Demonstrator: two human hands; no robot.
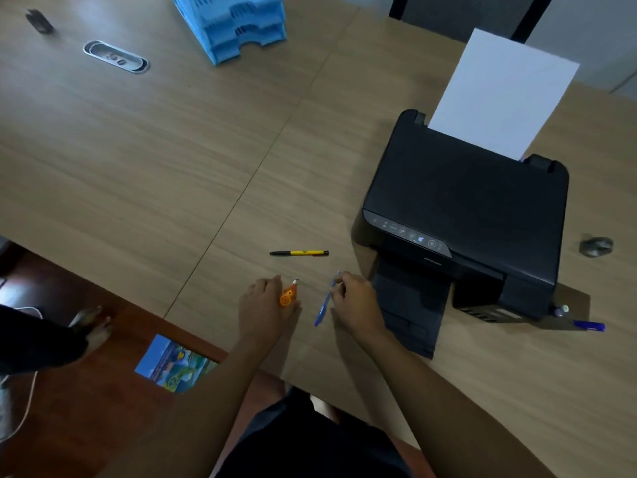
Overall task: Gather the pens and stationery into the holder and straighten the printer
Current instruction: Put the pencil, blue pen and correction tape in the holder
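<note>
My left hand (263,305) holds an orange correction-tape dispenser (289,294) between thumb and fingers, just above the wooden table (138,150). My right hand (356,301) grips a blue pen (325,301) near its upper end, tip pointing toward me. A yellow and black pen (299,252) lies flat on the table just beyond both hands. The black printer (465,208) sits askew at the right, white paper (499,94) standing in its rear feed and its output tray extended beside my right hand. No holder is clearly visible.
A blue stacked paper tray (234,25) stands at the far edge. A blue pen (589,326) and a small bottle (561,310) lie right of the printer, a grey round object (596,246) further right. A cable grommet (115,56) and a dark clip (39,20) are far left.
</note>
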